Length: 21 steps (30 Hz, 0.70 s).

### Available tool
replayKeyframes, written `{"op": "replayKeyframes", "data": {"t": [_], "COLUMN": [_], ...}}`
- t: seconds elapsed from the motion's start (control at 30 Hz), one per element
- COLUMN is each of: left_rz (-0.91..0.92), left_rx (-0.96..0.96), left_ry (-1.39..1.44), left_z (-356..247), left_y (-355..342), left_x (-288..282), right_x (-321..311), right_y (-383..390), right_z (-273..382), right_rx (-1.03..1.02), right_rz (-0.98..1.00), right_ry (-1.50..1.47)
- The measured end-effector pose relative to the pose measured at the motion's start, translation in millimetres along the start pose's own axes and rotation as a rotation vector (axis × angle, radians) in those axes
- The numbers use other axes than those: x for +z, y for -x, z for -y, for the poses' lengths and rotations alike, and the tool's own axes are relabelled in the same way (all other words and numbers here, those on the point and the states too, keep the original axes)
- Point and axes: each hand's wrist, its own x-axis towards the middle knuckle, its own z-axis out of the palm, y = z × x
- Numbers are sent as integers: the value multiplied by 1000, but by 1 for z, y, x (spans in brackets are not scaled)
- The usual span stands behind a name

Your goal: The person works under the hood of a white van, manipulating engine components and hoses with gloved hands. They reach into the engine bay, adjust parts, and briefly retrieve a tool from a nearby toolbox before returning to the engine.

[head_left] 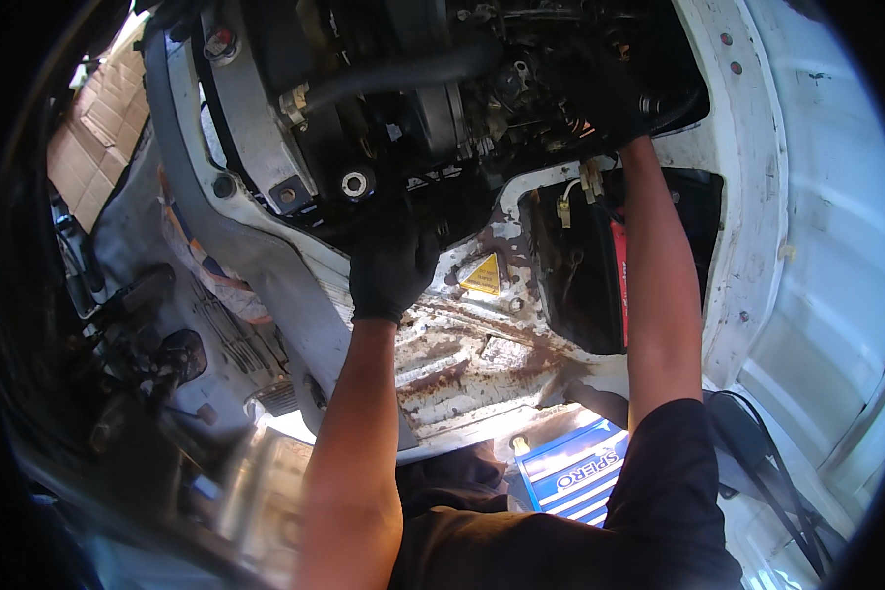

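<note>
My left hand (393, 273), in a black glove, reaches over the near rim of the open engine bay. Its thumb side shows beside the dark metal, but the fingers blend into the shadow. Deeper in the bay at the right, my right hand (612, 106), also gloved in black, is among dark engine parts; its fingers and anything in them are hidden. A thick black hose (403, 81) crosses the engine to the left of my right hand. Just beyond my left hand is a pale round ring-shaped fitting (357, 183).
The rusty white body panel (462, 379) carries a yellow triangular sticker (484, 276). A black battery (585, 265) with a red label sits in a recess under my right forearm. Nearby are a blue-and-white box (570, 477), cardboard (103, 138), and a pedal (182, 356).
</note>
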Motion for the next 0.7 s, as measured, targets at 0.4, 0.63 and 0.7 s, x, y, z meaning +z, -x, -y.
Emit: {"op": "replayKeyframes", "data": {"t": [0.4,0.63,0.7], "left_rz": [52,68,23], "left_rx": [-37,-20,0], "left_ry": [-8,-21,-42], "left_z": [-1,1,2], "left_y": [4,5,5], "left_x": [-1,1,3], "right_x": [-11,-11,-11], "right_y": [21,25,26], "right_z": [27,4,1], "right_rx": [316,55,4], "right_rz": [26,10,-17], "right_ry": [-347,-146,-231]}}
